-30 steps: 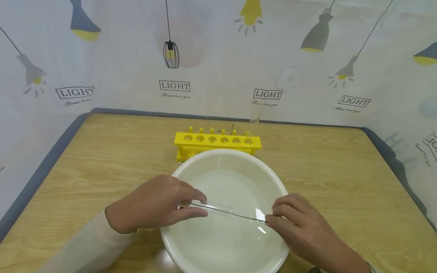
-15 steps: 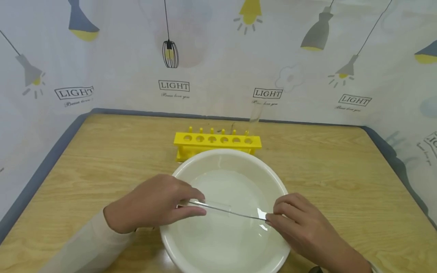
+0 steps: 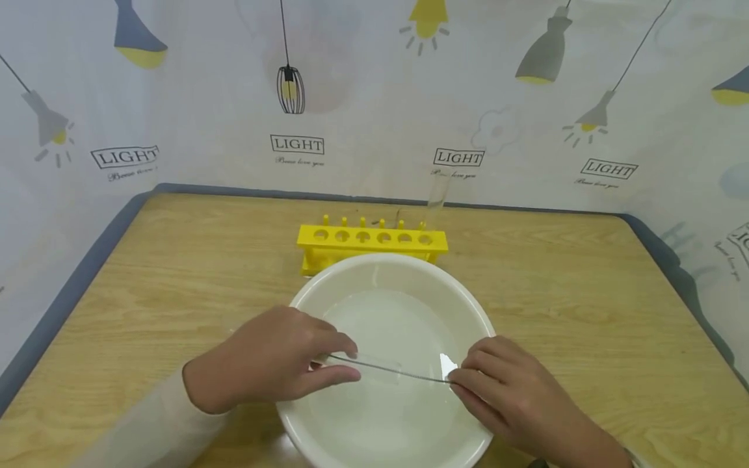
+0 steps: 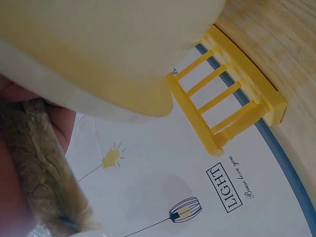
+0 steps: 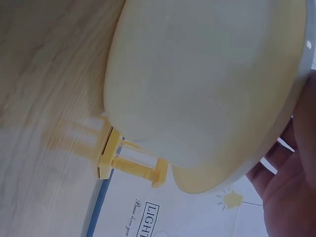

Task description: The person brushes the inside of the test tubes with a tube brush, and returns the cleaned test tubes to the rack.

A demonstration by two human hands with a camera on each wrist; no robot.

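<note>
Over the basin (image 3: 374, 276), my left hand (image 3: 281, 357) grips a clear test tube (image 3: 383, 370) near its closed end, the tube lying almost level with its mouth to the right. Inside it is a test tube brush; its bristles (image 4: 42, 163) fill the tube in the left wrist view. The thin twisted wire handle (image 3: 427, 378) runs out of the mouth, slightly bowed. My right hand (image 3: 517, 393) pinches the wire's far end above the basin's right rim. In the right wrist view the right hand (image 5: 291, 182) shows beside the rim, with the wire hidden.
A yellow test tube rack (image 3: 371, 240) stands right behind the white basin, which holds water. Another clear test tube (image 3: 437, 194) sticks up at the rack's right end. The wood table (image 3: 585, 292) backs onto a printed curtain (image 3: 374, 117).
Both hands have come slightly closer together, the left shifting right and a little down in view. The wire bows a bit more. Tube and brush stay in the hands.
</note>
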